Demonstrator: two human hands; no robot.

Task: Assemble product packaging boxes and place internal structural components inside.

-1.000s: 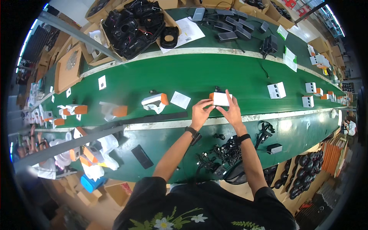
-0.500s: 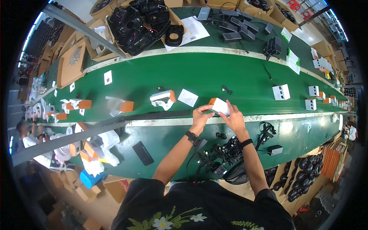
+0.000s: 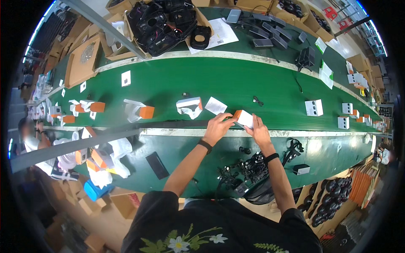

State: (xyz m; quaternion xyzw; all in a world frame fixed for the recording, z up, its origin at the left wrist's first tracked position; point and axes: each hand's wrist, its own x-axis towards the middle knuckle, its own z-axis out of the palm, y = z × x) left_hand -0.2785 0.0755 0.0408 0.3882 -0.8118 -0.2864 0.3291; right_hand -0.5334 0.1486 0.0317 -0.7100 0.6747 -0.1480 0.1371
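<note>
One box [image 3: 245, 119], just right of frame centre, is finger-gripped by left hand [image 3: 217, 128] near its orange end, right hand [image 3: 260, 133] opposite.

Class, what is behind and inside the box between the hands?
Behind the box, on the belt: paper to its left, a cable to its right. Anything inside is covered.
</note>
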